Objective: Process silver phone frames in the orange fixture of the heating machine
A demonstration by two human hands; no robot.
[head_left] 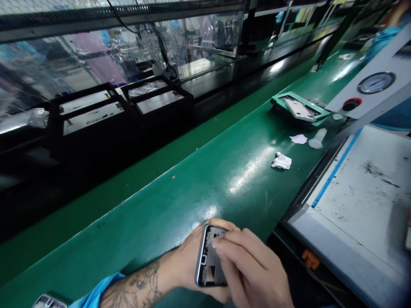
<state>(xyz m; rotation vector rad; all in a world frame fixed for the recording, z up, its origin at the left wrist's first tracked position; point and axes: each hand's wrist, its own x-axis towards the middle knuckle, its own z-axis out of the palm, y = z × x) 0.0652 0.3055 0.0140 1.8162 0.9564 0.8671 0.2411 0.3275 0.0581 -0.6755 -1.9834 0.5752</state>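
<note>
Phone frame: a grey metal phone frame [210, 256] is held at the bottom middle of the view, its open inner side turned up, above the near edge of the green bench [192, 188].
Left hand: the left hand [195, 261] is cupped under the frame from the left, with the fingers wrapped behind it and a fingertip seen at its top edge; it is clamped on the frame. The tattooed forearm is laid in from the lower left, with a blue sleeve at the elbow.
Right hand: the right hand [253, 269] is brought in from the lower right, back of the hand up, fingers close together, with the fingertips [218, 244] pressed on the frame's upper inner face.
Open room: a wide bare stretch of the green bench is left ahead of the hands, up to a crumpled white wipe [281, 161].
Right edge: the bench is bounded on the right by a white work plate [369, 201] with a blue strip along its rim, just beside the right hand.
Far edge: a dark channel and two black trays [122, 115] are set along the far left side, well apart from the hands.
Further things: a paper scrap [298, 138], a small clear bottle [317, 138] lying on its side, and a green fixture [300, 108] holding a part are placed far down the bench.
</note>
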